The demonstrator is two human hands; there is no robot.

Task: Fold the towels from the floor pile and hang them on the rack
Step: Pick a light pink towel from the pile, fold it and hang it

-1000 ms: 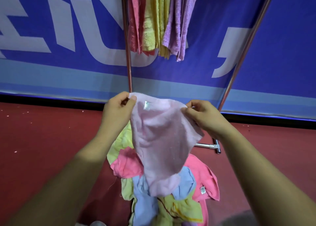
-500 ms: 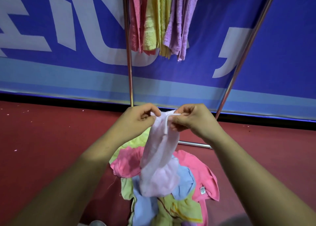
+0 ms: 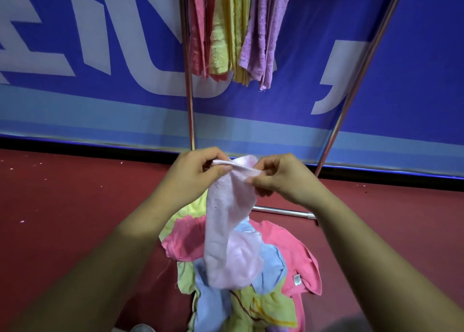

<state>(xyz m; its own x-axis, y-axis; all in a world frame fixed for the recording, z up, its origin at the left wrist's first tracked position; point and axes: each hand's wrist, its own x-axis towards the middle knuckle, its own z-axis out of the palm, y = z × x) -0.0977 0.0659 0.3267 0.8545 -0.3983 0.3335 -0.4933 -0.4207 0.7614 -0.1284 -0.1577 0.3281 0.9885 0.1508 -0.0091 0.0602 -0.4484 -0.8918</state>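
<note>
Where a second ago the pale pink towel [image 3: 226,231] hung spread wide between two hands held well apart, it now hangs as a narrow doubled strip, since the left hand [image 3: 198,171] and right hand [image 3: 278,178] have come together and its top corners meet between them. By my reading the first fold, in half along its length, is as good as made; a second fold or a straight lift to the rack [image 3: 188,93] would seem to come next. Both hands are closed in a pinch on the towel's top edge, the left with thumb pressed over the bunched cloth, the right with fingertips nipping the edge just beside it, so that the two hands almost touch. Both forearms reach forward and inward from the lower corners of the view, and the hands sit in front of the rack's upright poles. The towel's lower end dangles over the floor pile [image 3: 296,256], a heap of pink, blue and yellow-green towels on the red floor [image 3: 75,218]; whether it touches them I cannot tell. Above, the hung towels [image 3: 238,30], pink, yellow and purple, already drape on the rack before a blue banner [image 3: 326,55].
</note>
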